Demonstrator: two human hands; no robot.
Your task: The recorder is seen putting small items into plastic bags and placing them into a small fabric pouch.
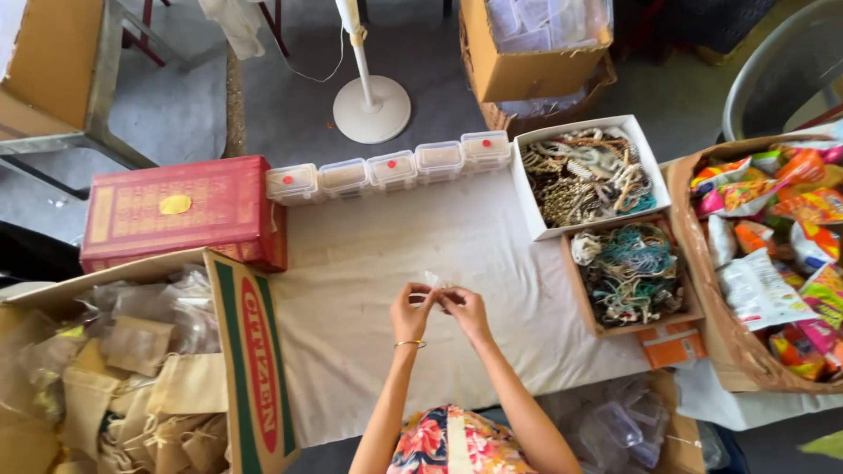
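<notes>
Both hands meet over the middle of the white cloth, fingertips pressed together on a small clear bag. The left hand pinches the bag's left edge and the right hand its right edge, so the bag sits between and just above the two grips, touching both. It is too small and see-through to tell its long axis or whether anything is inside. Neither hand is nearer; they share it evenly. The left wrist wears one thin bangle.

Counted outward from the grip:
- Beyond the hands, well apart, runs a row of five small clear tubs, each with a red dot on the lid.
- To the right and beyond, one white box is full of pale and gold beaded strings.
- Nearer, on the right, one brown box holds teal and white strings.
- Just this side of it lies one orange packet.
- Farther right, one big carton is heaped with bright snack packs, too many to count.
- To the left and beyond lies one red box.
- On the near left, one open carton holds cloth pouches and clear bags.
- Past the table stands one white fan base
</notes>
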